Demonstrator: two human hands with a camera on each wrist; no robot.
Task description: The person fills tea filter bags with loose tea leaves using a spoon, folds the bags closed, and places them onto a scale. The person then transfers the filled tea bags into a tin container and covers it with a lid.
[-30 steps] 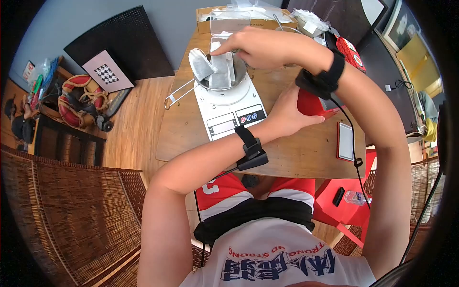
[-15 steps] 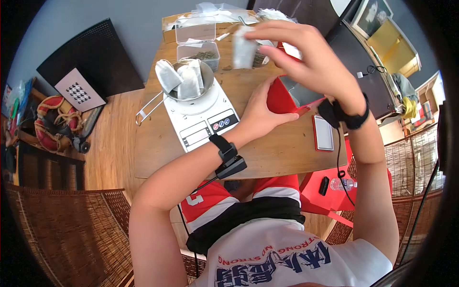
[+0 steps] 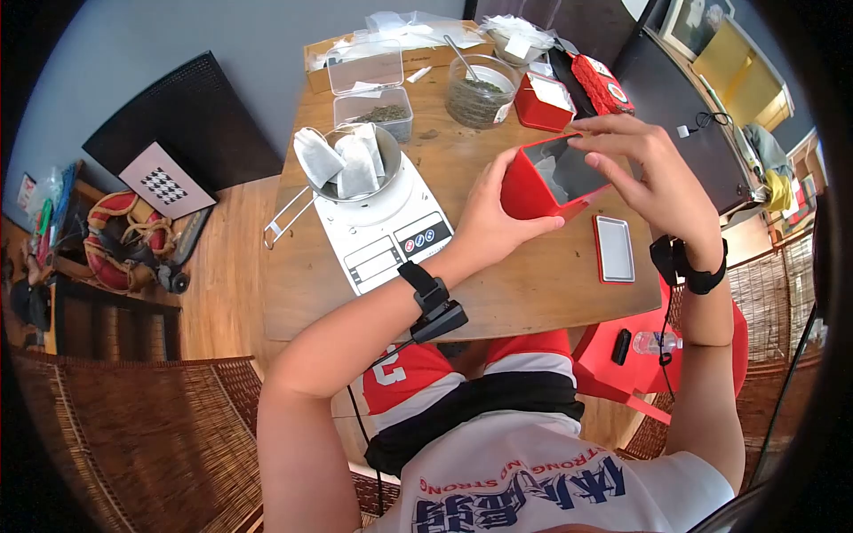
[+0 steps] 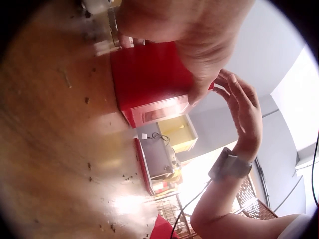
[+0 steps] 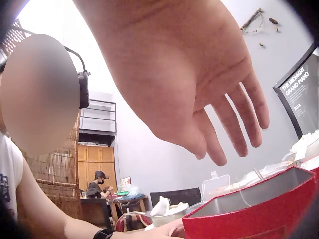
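Note:
My left hand (image 3: 496, 218) grips an open red tin (image 3: 526, 188), its thumb along the near side, and holds it tilted over the table. Above the tin's mouth is my right hand (image 3: 656, 178), fingers extended and holding nothing. The right wrist view shows that palm with its fingers spread over the tin's rim (image 5: 239, 204). A pale tea bag (image 3: 552, 171) lies inside the tin, partly hidden by the wall. Several white tea bags (image 3: 357, 171) stand in a metal bowl (image 3: 388, 153) on a white kitchen scale (image 3: 382, 233), left of my left hand.
Behind the scale stands a clear plastic box (image 3: 400, 127) of dried leaves. A glass jar (image 3: 477, 108) with a spoon and a second red tin (image 3: 544, 111) are at the back. A red-rimmed lid (image 3: 613, 250) lies right. A wire handle (image 3: 286, 218) juts over the table's left side.
My right hand went from the bowl with a tea bag, over to the red tin, and let the bag go there. My left hand keeps its grip on the tin.

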